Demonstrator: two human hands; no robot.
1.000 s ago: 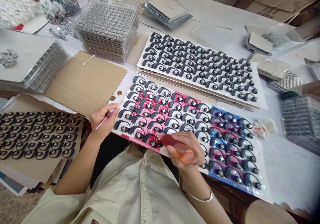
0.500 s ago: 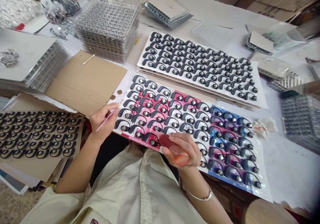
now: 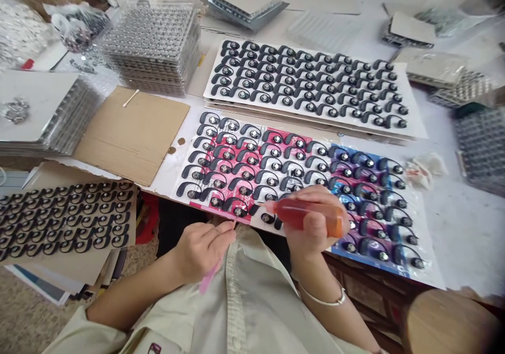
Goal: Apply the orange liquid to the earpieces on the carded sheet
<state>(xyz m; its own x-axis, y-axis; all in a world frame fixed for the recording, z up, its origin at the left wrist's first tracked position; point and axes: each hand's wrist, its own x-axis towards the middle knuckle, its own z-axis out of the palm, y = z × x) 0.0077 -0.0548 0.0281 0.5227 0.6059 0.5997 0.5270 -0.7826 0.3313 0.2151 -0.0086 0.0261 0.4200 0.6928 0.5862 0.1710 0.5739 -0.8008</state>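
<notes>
My right hand (image 3: 315, 220) is closed around a small orange-red squeeze bottle (image 3: 303, 213), held level with its nozzle pointing left over the near edge of a colourful sheet (image 3: 276, 149) covered with rows of black ear-hook pieces (image 3: 244, 178). Just below that sheet's near left edge, close to my chest, my left hand (image 3: 201, 249) is closed on a thin pink stick (image 3: 209, 277). A second white sheet (image 3: 402, 88) of the same black pieces lies behind the colourful one.
A brown cardboard sheet (image 3: 134, 133) with a cotton swab (image 3: 130, 98) lies to the left. Stacked clear trays (image 3: 153, 43) stand behind it. Another board of black pieces (image 3: 63, 217) sits low at the left. A crumpled tissue (image 3: 424, 167) and more trays (image 3: 479, 149) lie at the right.
My left hand has come off the sheet's left edge and moved down and right toward my chest with the stick. My right hand turned the bottle level, nozzle to the left. The view tilted down.
</notes>
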